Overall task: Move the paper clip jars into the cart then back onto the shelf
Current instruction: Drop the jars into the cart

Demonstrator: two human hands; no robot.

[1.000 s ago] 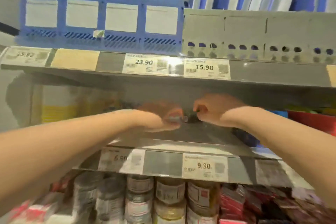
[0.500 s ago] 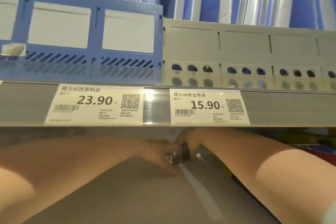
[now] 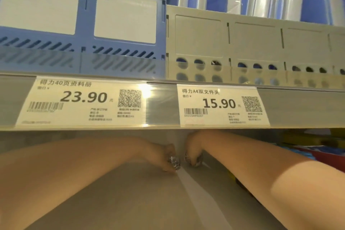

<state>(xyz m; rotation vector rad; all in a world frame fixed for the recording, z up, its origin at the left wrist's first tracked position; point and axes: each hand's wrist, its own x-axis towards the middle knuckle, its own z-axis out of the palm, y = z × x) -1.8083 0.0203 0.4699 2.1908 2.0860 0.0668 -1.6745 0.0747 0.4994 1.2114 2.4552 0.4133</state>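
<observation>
Both my arms reach deep onto a grey shelf board (image 3: 141, 198), under the price rail. My left hand (image 3: 164, 157) grips a small clear jar of silvery paper clips (image 3: 174, 162), which sits low on the board. Right beside it, my right hand (image 3: 193, 147) curls over a second paper clip jar (image 3: 194, 160). The two jars stand a few centimetres apart on either side of a pale seam in the board. My fingers hide most of each jar. No cart is in view.
The upper shelf's price rail (image 3: 168, 106) carries tags 23.90 and 15.90 close above my hands. A blue file rack (image 3: 82, 24) and a grey file rack (image 3: 242, 43) stand on it. Red and blue goods (image 3: 321, 155) lie at the right of my shelf.
My view has moved closer and lower under the upper shelf. My hands, earlier close together round one dark bundle, now sit slightly apart, each on its own jar.
</observation>
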